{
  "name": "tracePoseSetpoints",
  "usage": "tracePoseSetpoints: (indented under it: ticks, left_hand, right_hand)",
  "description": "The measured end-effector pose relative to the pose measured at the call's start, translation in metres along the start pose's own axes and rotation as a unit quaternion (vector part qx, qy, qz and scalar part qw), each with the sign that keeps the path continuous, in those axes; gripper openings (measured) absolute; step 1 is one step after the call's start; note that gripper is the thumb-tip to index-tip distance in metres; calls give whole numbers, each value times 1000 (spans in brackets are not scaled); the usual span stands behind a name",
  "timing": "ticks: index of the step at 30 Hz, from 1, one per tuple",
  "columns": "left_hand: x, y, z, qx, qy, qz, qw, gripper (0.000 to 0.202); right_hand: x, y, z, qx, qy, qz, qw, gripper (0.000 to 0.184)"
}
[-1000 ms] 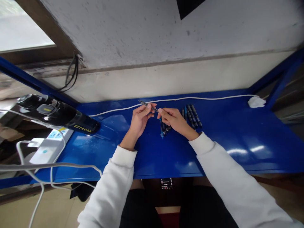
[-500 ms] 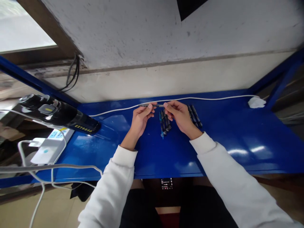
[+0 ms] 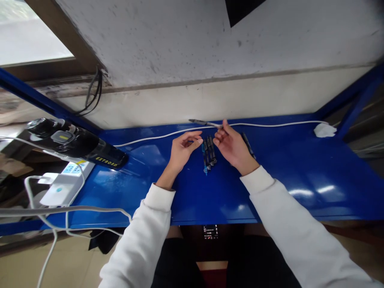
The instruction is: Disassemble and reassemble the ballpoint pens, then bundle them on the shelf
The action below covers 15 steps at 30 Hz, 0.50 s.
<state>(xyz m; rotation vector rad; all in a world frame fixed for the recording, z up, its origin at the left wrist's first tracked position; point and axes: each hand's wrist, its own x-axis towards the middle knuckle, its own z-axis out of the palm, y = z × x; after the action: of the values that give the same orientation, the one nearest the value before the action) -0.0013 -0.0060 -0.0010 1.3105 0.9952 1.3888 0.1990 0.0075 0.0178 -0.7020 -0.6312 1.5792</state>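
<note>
My right hand (image 3: 232, 148) pinches one end of a dark, slim pen (image 3: 201, 121), raised over the back of the blue shelf. The pen points left, tilted slightly, its far end free. My left hand (image 3: 182, 151) is empty, with a gap between thumb and fingers, just left of a row of pens. Several dark pens (image 3: 211, 152) lie side by side between my hands, the leftmost a blue-tipped pen (image 3: 205, 158). Beyond my right hand a further dark pen (image 3: 247, 145) shows, partly covered by that hand.
The blue shelf (image 3: 210, 196) meets a wall at the back, where a white cable (image 3: 156, 137) runs along to a white crumpled piece (image 3: 325, 130). On the left are a black EXTRORD bottle-like object (image 3: 87, 146), a white power strip (image 3: 64, 184) and looping cables. A lit phone (image 3: 211, 231) sits below the front edge.
My left hand has let go of the pen and lowered slightly. My right hand has turned palm upward and keeps the pen, which now tilts, its free end raised.
</note>
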Motion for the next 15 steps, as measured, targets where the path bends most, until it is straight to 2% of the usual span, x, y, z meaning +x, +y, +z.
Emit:
tracePoseSetpoints:
  ticks: [6,15]
  left_hand:
    - [5,-7,-8,-2,87,-17,996,26]
    - [8,-6,-14,-40,109,-58,992,31]
  right_hand:
    - [8,-16,-12,-47,31,-46,997,52]
    - [9,-7,-10,-15,39,-40,998,64]
